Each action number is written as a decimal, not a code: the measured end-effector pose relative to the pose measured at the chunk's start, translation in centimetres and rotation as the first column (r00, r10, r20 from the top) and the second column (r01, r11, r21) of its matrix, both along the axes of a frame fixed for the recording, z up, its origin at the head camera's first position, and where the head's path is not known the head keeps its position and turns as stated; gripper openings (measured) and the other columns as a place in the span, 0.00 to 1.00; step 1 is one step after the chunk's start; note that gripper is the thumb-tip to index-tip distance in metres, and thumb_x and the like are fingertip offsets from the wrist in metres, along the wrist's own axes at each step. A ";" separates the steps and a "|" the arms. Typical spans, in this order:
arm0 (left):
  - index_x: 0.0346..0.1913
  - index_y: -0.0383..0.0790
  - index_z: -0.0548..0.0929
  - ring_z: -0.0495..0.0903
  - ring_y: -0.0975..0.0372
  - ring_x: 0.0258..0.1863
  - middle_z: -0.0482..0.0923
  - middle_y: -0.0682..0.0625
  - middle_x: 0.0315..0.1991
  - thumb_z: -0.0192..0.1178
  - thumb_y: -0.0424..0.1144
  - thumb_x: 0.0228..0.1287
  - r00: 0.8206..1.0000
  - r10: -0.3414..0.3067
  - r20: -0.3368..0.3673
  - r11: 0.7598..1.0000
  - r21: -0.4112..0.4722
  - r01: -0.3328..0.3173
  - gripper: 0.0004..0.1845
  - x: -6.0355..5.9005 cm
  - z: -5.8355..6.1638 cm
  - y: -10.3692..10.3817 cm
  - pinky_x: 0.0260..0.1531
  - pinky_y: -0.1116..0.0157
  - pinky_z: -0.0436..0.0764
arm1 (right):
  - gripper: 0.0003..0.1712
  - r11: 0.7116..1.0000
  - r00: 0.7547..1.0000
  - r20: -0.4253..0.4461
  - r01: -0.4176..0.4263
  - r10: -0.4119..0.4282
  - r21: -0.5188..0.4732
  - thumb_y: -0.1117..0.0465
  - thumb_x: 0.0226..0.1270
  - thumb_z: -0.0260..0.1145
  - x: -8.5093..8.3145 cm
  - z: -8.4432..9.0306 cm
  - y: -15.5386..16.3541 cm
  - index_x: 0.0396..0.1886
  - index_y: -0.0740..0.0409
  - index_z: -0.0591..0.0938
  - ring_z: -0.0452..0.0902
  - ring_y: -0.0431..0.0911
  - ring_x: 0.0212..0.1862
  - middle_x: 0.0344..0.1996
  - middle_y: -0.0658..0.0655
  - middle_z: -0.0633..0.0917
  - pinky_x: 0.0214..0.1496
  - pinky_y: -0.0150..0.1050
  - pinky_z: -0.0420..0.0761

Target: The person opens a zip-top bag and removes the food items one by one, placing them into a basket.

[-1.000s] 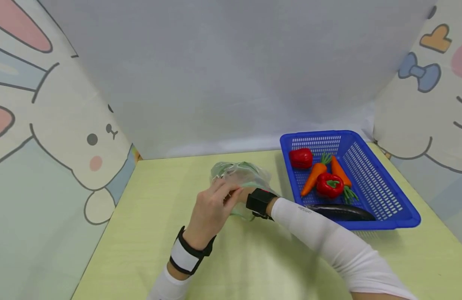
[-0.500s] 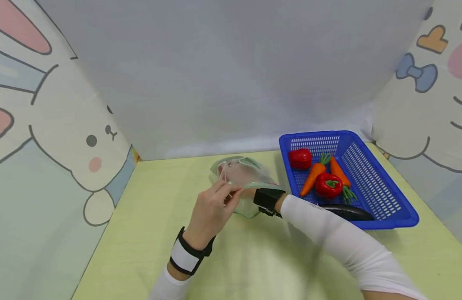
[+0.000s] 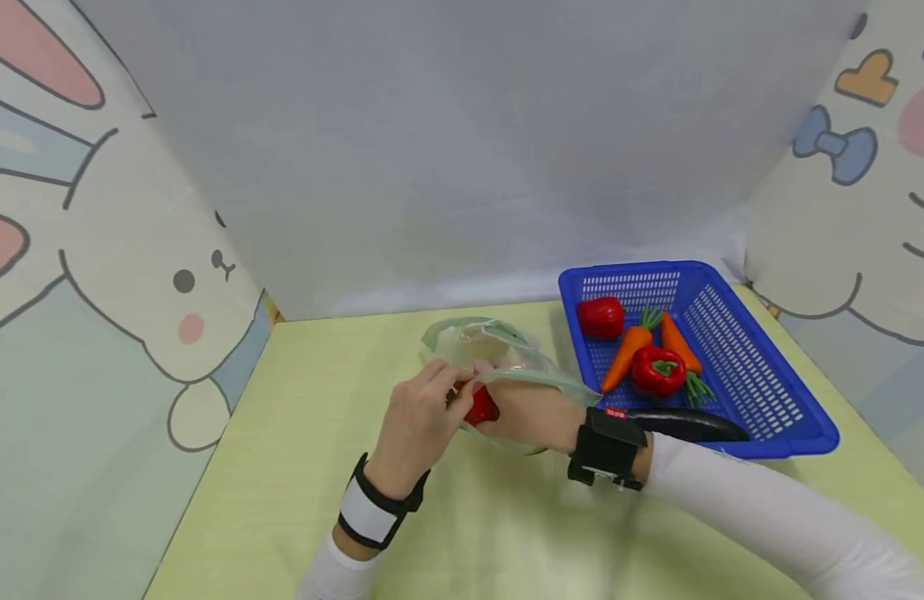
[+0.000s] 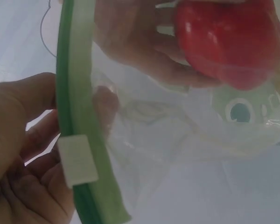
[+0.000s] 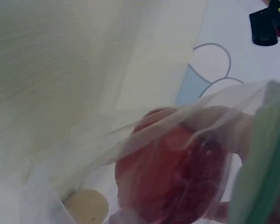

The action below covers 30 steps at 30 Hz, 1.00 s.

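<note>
A clear zip bag (image 3: 462, 337) with a green closure strip (image 4: 79, 93) stands over the table, its mouth apart. My left hand (image 3: 417, 425) pinches the bag's edge between thumb and fingers, close to the pale slider (image 4: 78, 160). Inside the bag, my right hand (image 3: 532, 412) grips a glossy red bell pepper (image 4: 228, 42), its fingers curled round one side. Through the film in the right wrist view, the same bell pepper (image 5: 170, 170) looks dull red. A tan round thing (image 5: 87, 206) shows low in the bag, its kind unclear.
On the right stands a blue plastic basket (image 3: 776, 367) holding two red bell peppers (image 3: 659, 372), two carrots (image 3: 628, 357) and an eggplant (image 3: 690, 424). The pale yellow-green table (image 3: 319, 375) ends at a grey back wall (image 3: 462, 167). Rabbit-print panels flank it.
My right hand has drawn back to the right, toward the bag's mouth, and the red bell pepper now shows beside my left fingers. My left hand keeps its place on the bag's edge.
</note>
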<state>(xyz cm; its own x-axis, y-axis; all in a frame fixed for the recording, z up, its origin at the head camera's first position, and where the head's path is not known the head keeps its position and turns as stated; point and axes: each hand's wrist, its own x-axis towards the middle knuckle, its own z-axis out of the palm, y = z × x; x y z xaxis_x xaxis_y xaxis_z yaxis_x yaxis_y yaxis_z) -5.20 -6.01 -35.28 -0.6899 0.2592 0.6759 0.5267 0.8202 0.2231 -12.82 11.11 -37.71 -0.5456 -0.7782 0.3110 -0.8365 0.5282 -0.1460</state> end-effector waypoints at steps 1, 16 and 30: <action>0.36 0.35 0.89 0.86 0.62 0.27 0.86 0.47 0.31 0.77 0.29 0.58 1.000 0.006 0.010 1.000 0.006 -0.006 0.07 0.0 0.0 0.0 0.26 0.72 0.85 | 0.36 0.999 0.999 -0.037 0.034 -0.033 0.010 0.43 0.58 0.82 0.8 0.1 0.3 0.58 0.55 0.78 0.82 0.48 0.49 0.47 0.52 0.86 0.56 0.40 0.86; 0.36 0.35 0.88 0.88 0.61 0.28 0.88 0.46 0.32 0.75 0.26 0.59 1.000 0.029 0.003 0.999 0.031 -0.029 0.06 0.0 0.0 -0.1 0.27 0.71 0.87 | 0.50 0.996 0.918 0.386 0.081 -0.084 0.025 0.45 0.54 0.85 4.6 4.2 8.5 0.73 0.53 0.73 0.87 0.49 0.50 0.58 0.59 0.86 0.46 0.44 0.92; 0.35 0.37 0.87 0.87 0.63 0.26 0.86 0.48 0.30 0.74 0.26 0.61 0.999 0.039 -0.020 0.999 0.027 -0.039 0.05 -0.2 -0.1 -0.3 0.24 0.72 0.84 | 0.49 0.986 0.950 0.276 0.164 -0.146 -0.044 0.47 0.50 0.88 0.7 9.8 15.0 0.70 0.53 0.76 0.86 0.45 0.48 0.56 0.57 0.88 0.38 0.36 0.90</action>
<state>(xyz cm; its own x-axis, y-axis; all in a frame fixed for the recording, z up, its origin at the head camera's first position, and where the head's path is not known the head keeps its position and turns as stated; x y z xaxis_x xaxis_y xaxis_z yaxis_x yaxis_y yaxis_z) -5.37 -6.36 -35.41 -0.6852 0.2141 0.6962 0.4990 0.8343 0.2345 -12.13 26.12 -27.94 -0.7284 -0.6604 0.1825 -0.6695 0.6295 -0.3943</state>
